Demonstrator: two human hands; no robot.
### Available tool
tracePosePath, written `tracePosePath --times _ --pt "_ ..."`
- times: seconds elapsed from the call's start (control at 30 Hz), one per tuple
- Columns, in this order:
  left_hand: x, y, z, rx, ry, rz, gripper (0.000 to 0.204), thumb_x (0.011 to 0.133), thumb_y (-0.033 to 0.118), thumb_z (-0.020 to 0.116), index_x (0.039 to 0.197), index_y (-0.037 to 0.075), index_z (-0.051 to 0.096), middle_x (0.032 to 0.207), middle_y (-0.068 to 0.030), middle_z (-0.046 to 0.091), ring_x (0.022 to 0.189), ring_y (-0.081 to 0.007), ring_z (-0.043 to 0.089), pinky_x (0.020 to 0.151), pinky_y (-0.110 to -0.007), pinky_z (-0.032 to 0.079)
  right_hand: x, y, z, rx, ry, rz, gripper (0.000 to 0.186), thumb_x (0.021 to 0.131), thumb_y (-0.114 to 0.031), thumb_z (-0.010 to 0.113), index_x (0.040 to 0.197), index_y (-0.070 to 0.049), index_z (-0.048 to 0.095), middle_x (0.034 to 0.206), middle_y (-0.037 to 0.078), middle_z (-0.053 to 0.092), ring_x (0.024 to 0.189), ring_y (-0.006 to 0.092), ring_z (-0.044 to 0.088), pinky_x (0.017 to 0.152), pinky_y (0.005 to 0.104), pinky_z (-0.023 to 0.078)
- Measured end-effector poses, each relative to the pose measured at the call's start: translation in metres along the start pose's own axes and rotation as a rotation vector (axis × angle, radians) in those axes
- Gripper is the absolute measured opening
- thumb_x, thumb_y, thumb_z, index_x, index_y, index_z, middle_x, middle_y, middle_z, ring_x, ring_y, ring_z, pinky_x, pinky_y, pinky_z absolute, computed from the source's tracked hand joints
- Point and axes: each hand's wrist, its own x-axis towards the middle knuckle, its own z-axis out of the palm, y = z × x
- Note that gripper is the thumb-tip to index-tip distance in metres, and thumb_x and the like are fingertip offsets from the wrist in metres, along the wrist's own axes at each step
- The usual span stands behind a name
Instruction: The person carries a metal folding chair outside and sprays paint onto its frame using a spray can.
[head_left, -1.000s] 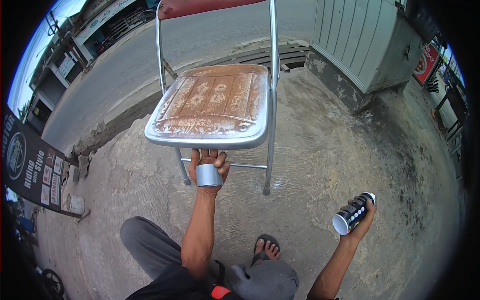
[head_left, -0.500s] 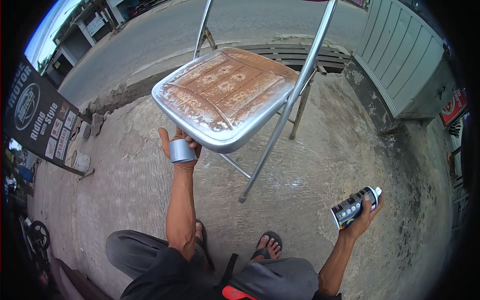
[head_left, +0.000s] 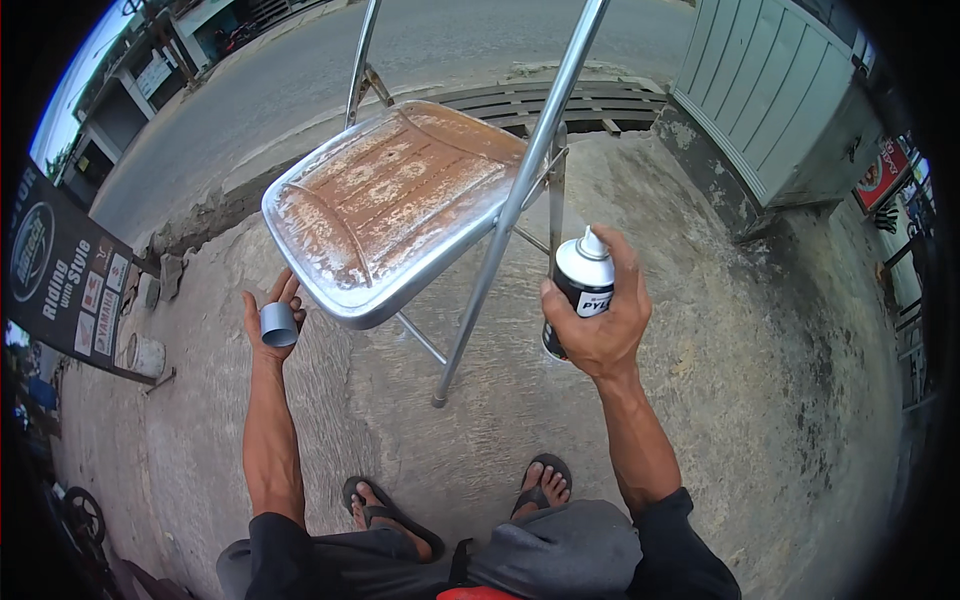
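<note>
A metal folding chair (head_left: 395,195) stands in front of me. Its seat is rusty brown with patchy white areas, and silver covers the rim and legs. Low at the seat's left front corner, my left hand (head_left: 270,325) is turned palm up and holds a silver-grey spray can cap (head_left: 279,325). Its fingertips reach close to the seat edge; whether they touch it I cannot tell. My right hand (head_left: 610,330) grips a black and white spray paint can (head_left: 583,268) upright, right of the chair, with the index finger up at the nozzle.
Slatted planks (head_left: 560,100) lie behind the chair, before the road (head_left: 420,45). A pale metal cabinet (head_left: 770,100) stands far right on a concrete base. At left are a dark signboard (head_left: 70,260) and a white bucket (head_left: 147,355). My sandalled feet rest on rough concrete (head_left: 490,440).
My right hand has swung the spray can left and up, turning it upright beside the chair. The left hand with the cap has shifted left, out from under the seat's front edge. The view has shifted.
</note>
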Motion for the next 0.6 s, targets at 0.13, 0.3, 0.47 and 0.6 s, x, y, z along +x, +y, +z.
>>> tracePosePath --times 0.13,0.3,0.47,0.6 --pt "-0.027 0.072 -0.004 0.296 0.231 -0.067 0.101 0.096 0.081 0.037 0.157 0.000 0.037 0.144 -0.0197 0.059 0.074 -0.0219 0.070 0.061 -0.035 0.060 0.086 -0.002 -0.025 0.111 0.276 0.011 0.066 0.080 -0.018 0.081 0.140 -0.010 0.053 0.106 0.013 0.066 0.089 0.0214 0.071 0.077 0.0371 0.062" --pt "-0.080 0.162 -0.028 0.771 0.581 -0.274 0.096 0.097 0.079 0.041 0.156 0.004 0.041 0.129 -0.0185 0.070 0.070 -0.0232 0.072 0.056 -0.036 0.060 -0.029 0.011 0.015 0.015 -0.264 0.137 0.067 0.079 -0.021 0.079 0.141 -0.008 0.056 0.104 0.016 0.062 0.087 0.0274 0.069 0.072 0.0409 0.059" --pt "-0.124 0.221 -0.050 1.217 0.707 -0.669 0.079 0.102 0.063 0.048 0.153 0.003 0.045 0.122 -0.0204 0.073 0.075 -0.0298 0.072 0.066 -0.043 0.059 -0.095 -0.008 0.027 0.190 -0.271 0.265 0.070 0.078 -0.023 0.080 0.142 -0.009 0.056 0.106 0.017 0.063 0.094 0.0302 0.070 0.080 0.0418 0.059" --pt "-0.161 0.252 -0.048 1.721 0.754 -1.109 0.069 0.105 0.052 0.050 0.153 0.002 0.045 0.119 -0.0238 0.074 0.086 -0.0349 0.073 0.072 -0.049 0.059 -0.029 0.018 0.037 0.170 0.006 0.350 0.070 0.078 -0.022 0.081 0.141 -0.007 0.054 0.106 0.018 0.063 0.094 0.0321 0.069 0.080 0.0446 0.058"
